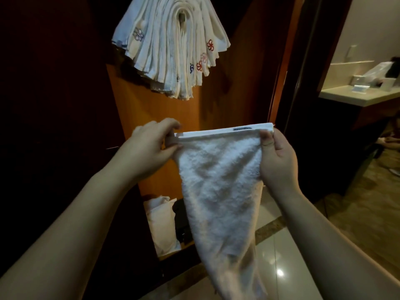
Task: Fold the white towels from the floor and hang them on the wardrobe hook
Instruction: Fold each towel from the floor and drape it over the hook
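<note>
A white terry towel [218, 180] hangs in front of me, stretched flat along its top hem and narrowing to a point near the floor. My left hand [151, 146] pinches the hem's left corner. My right hand [277, 156] pinches the right corner, thumb on the near side. Above, several folded white towels [171, 44] with red and blue embroidered logos hang fanned over the wardrobe hook [181, 17], which is mostly hidden behind them.
The open wardrobe has an orange wood back panel [227, 94] and dark doors at left. A white bag [161, 224] and a dark object sit on its bottom shelf. Glossy tiled floor [281, 267] lies below. A bathroom counter [357, 96] with items stands at right.
</note>
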